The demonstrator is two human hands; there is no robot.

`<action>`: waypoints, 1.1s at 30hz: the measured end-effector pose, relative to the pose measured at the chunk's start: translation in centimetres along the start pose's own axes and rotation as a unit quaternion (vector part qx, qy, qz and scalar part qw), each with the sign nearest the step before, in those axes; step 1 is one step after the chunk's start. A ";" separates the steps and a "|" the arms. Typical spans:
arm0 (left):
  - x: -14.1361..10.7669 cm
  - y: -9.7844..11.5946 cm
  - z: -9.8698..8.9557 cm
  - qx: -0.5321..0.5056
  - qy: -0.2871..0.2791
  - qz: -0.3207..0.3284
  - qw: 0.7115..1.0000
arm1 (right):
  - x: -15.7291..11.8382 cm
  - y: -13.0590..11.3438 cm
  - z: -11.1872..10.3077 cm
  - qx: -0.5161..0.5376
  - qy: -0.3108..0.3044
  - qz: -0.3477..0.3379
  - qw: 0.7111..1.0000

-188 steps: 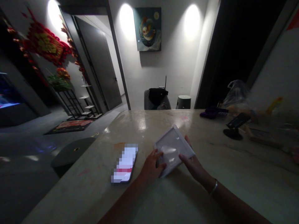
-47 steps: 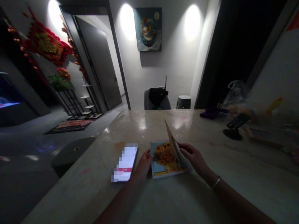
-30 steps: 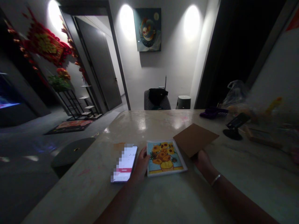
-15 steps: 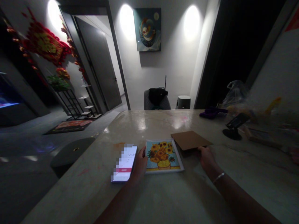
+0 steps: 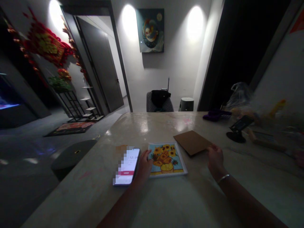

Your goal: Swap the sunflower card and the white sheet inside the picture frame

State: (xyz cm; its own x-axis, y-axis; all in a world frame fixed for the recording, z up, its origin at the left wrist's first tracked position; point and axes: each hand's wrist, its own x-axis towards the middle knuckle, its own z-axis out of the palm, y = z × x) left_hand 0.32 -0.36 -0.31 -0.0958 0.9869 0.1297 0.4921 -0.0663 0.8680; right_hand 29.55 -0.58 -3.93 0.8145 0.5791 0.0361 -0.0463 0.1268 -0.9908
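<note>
A sunflower picture in a white frame [image 5: 165, 160] lies flat on the table in front of me. My left hand [image 5: 144, 163] grips its left edge, thumb over the top and the other fingers mostly hidden. To the right, my right hand [image 5: 216, 158] pinches the near right corner of a brown board [image 5: 193, 142]. That board's left corner reaches close to the picture's upper right corner. Beside my left hand lies a lit phone [image 5: 128, 169], part of its screen blurred into blocks.
On the right of the marble table [image 5: 161, 202] stand a black phone stand [image 5: 238, 128] and a purple item [image 5: 216, 115]. Behind them is a clear plastic bag [image 5: 241, 95]. A chair with black cloth [image 5: 160, 98] stands beyond the far edge, and a dark stool [image 5: 73, 156] at the left.
My right hand has shifted slightly right and up, and the brown board has turned, its near corner now pointing more towards me. My left hand and the picture have hardly moved.
</note>
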 end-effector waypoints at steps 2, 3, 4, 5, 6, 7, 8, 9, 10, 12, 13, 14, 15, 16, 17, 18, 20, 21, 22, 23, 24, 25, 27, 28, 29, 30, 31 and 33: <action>0.0 -0.1 0.1 0.018 -0.002 0.010 1.000 | -0.3 -0.3 0.2 -0.004 0.014 0.006 1.000; 0.0 -0.2 0.1 0.023 -0.001 0.014 1.000 | -0.6 -0.5 0.4 -0.003 0.011 0.007 1.000; 0.0 -0.2 0.1 0.027 0.001 0.018 0.999 | -0.9 -0.8 0.6 -0.002 0.001 0.005 1.000; -0.1 -0.2 0.1 0.029 0.003 0.021 0.999 | -1.3 -1.0 0.8 -0.003 -0.017 -0.001 1.000; -0.1 -0.2 0.1 0.032 0.003 0.021 0.999 | -1.8 -1.3 1.0 -0.005 -0.040 -0.008 0.999; -0.2 -0.1 0.1 0.035 0.001 0.019 0.999 | -2.3 -1.6 1.1 -0.011 -0.069 -0.018 0.997; -0.2 -0.1 0.1 0.038 -0.001 0.018 0.999 | -2.8 -1.9 1.3 -0.028 -0.118 -0.038 0.992; -0.3 0.0 0.1 0.041 -0.003 0.016 0.999 | -3.3 -2.2 1.4 -0.048 -0.163 -0.056 0.984; -0.3 0.1 0.1 0.044 -0.006 0.014 0.999 | -3.8 -2.4 1.6 -0.072 -0.202 -0.068 0.974; -0.3 0.2 0.1 0.047 -0.009 0.010 0.999 | -4.7 -2.6 1.8 -0.119 -0.268 -0.088 0.952; -0.3 0.2 0.2 0.045 -0.009 0.009 0.999 | -5.1 -2.5 1.8 -0.137 -0.291 -0.097 0.942; -0.3 0.2 0.2 0.043 -0.008 0.009 0.999 | -5.4 -2.4 1.9 -0.153 -0.313 -0.106 0.931; -0.2 0.1 0.2 0.041 -0.008 0.010 0.999 | -5.7 -2.3 2.0 -0.166 -0.334 -0.115 0.921; -0.2 0.1 0.2 0.040 -0.009 0.012 0.999 | -6.0 -2.0 2.0 -0.178 -0.354 -0.123 0.910; -0.2 0.0 0.2 0.041 -0.010 0.014 0.999 | -6.2 -1.8 2.0 -0.189 -0.372 -0.134 0.899; -0.2 -0.1 0.2 0.042 -0.010 0.016 0.999 | -6.4 -1.6 2.0 -0.200 -0.385 -0.146 0.889; -0.2 -0.1 0.1 0.050 -0.010 0.019 0.999 | -6.6 -1.3 1.9 -0.223 -0.400 -0.177 0.871; -0.2 -0.1 0.1 0.057 -0.011 0.020 0.998 | -6.7 -1.3 1.8 -0.236 -0.402 -0.194 0.863; -0.2 -0.1 0.1 0.065 -0.014 0.021 0.998 | -6.7 -1.4 1.8 -0.250 -0.404 -0.211 0.854; -0.2 0.0 0.1 0.076 -0.019 0.022 0.997 | -6.8 -1.5 1.7 -0.268 -0.407 -0.228 0.843; -0.3 0.0 0.1 0.086 -0.025 0.023 0.996 | -6.8 -1.7 1.6 -0.288 -0.409 -0.246 0.830; -0.3 0.0 0.1 0.094 -0.031 0.026 0.995 | -6.9 -1.8 1.6 -0.309 -0.409 -0.264 0.817; -0.4 0.0 0.2 0.105 -0.038 0.032 0.993 | -7.0 -2.1 1.5 -0.350 -0.404 -0.301 0.790; -0.4 0.0 0.3 0.111 -0.043 0.036 0.992 | -7.0 -2.2 1.5 -0.368 -0.401 -0.318 0.776; -0.5 0.0 0.3 0.118 -0.049 0.039 0.991 | -7.0 -2.2 1.5 -0.384 -0.398 -0.335 0.763; -0.6 0.1 0.3 0.126 -0.057 0.040 0.990 | -7.0 -2.1 1.5 -0.397 -0.396 -0.350 0.750; -0.6 0.1 0.4 0.137 -0.066 0.039 0.988 | -7.0 -2.1 1.5 -0.407 -0.394 -0.366 0.738; -0.8 0.3 0.4 0.163 -0.088 0.039 0.982 | -6.9 -1.7 1.5 -0.419 -0.389 -0.396 0.719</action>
State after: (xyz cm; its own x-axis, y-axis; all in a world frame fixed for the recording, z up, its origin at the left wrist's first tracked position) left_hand 0.88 -1.14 -0.30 0.0891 0.9928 0.0797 0.7453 -0.1195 0.6560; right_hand 23.15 -3.59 -2.25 -0.1911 0.9085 0.3716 0.8838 0.3240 -0.3376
